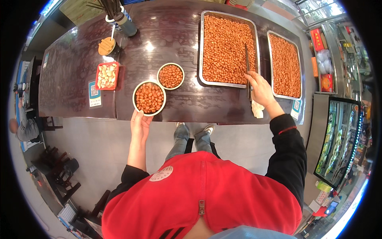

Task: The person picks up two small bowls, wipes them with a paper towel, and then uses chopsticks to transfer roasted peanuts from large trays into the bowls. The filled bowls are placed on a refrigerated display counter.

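My left hand (141, 124) grips the near rim of a round bowl (137, 110) filled with red-brown peanuts (149, 97), thumb up on its side. Touching that bowl is a second, smaller-looking bowl (180, 85), also full of peanuts. My right hand (259, 89) has its fingertips on a pair of dark chopsticks (247, 59), at the near right corner of a large metal tray (222, 84) spread with peanuts. The chopsticks lie across the tray's rim, with their far ends over the peanuts. Beneath my right hand is a crumpled pale tissue or cloth (257, 110).
A second metal tray (289, 97) of peanuts stands at the right. Leftward are a red basket (98, 86) of pale pieces, possibly garlic cloves, a wooden-lidded jar (106, 46), a dark bottle (127, 26) and printed code cards (95, 100). A glass-door fridge (337, 140) stands beyond the table.
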`<state>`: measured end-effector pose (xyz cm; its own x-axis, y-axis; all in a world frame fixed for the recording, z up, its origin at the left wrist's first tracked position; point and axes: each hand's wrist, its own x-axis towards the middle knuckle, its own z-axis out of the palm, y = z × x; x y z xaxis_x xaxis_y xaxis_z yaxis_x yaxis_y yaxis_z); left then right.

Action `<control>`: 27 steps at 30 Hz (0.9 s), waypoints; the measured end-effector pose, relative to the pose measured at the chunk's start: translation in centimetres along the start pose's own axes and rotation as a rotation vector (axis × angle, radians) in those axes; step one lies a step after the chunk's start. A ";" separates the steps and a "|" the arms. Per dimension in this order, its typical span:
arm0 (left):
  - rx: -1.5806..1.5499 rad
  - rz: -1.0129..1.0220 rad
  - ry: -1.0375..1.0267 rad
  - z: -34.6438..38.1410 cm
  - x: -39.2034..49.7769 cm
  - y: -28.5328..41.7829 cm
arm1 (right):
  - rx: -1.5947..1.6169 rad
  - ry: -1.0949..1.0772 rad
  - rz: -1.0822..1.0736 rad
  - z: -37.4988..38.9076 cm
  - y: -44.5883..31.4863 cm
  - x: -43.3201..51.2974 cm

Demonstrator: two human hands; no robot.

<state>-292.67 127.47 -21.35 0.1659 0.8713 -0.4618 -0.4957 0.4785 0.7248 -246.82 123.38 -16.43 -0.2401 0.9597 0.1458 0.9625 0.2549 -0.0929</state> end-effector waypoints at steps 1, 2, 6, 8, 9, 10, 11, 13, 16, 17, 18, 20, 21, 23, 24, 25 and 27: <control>-0.004 0.011 0.011 -0.2 0.1 0.2 | 0.101 0.059 0.039 -0.3 -1.9 1.1; -0.010 0.018 0.014 -0.4 0.3 0.4 | 0.198 0.051 0.092 -0.5 -4.1 1.9; -0.009 0.023 0.071 -1.3 0.7 1.7 | 0.475 -0.029 0.120 2.4 -14.1 6.9; -0.001 0.015 0.120 -1.9 0.9 2.5 | 0.539 -0.058 0.179 4.9 -17.5 9.8; -0.003 0.021 0.117 -2.2 0.8 2.9 | 0.561 -0.034 0.190 6.1 -18.5 11.3; 0.006 0.019 0.128 -2.6 0.8 3.4 | 0.546 -0.069 0.227 7.4 -19.2 12.5; 0.024 0.009 0.161 -2.9 0.8 3.9 | 0.502 -0.103 0.256 8.5 -19.8 13.7; 0.053 0.025 0.146 -3.6 0.7 4.8 | 0.389 -0.174 0.251 10.3 -20.3 15.3; 0.078 0.038 0.130 -4.4 0.5 6.0 | 0.282 -0.267 0.219 11.6 -20.1 16.5; 0.071 0.035 0.130 -4.6 0.4 6.4 | 0.264 -0.266 0.216 11.8 -20.0 16.7; 0.065 0.032 0.125 -4.7 0.3 6.7 | 0.281 -0.247 0.196 11.9 -20.0 16.8; 0.076 0.025 0.121 -4.8 0.1 7.1 | 0.270 -0.240 0.173 11.9 -20.0 17.0; 0.069 0.023 0.120 -4.9 0.0 7.3 | 0.275 -0.257 0.174 11.9 -20.1 17.2; 0.057 0.030 0.102 -4.9 0.0 7.6 | 0.285 -0.258 0.165 11.8 -20.1 17.4; 0.058 0.018 0.111 -4.9 0.0 7.7 | 0.286 -0.243 0.158 11.9 -20.1 17.4; 0.056 0.015 0.110 -4.8 0.0 7.7 | 0.284 -0.256 0.164 11.9 -20.1 17.5; 0.063 0.010 0.097 -4.7 0.1 7.9 | 0.290 -0.240 0.151 11.9 -20.0 17.5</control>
<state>-300.56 130.78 -18.07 0.0767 0.8629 -0.4995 -0.4420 0.4785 0.7588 -271.77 136.51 -23.75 -0.1547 0.9804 -0.1220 0.9219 0.0988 -0.3746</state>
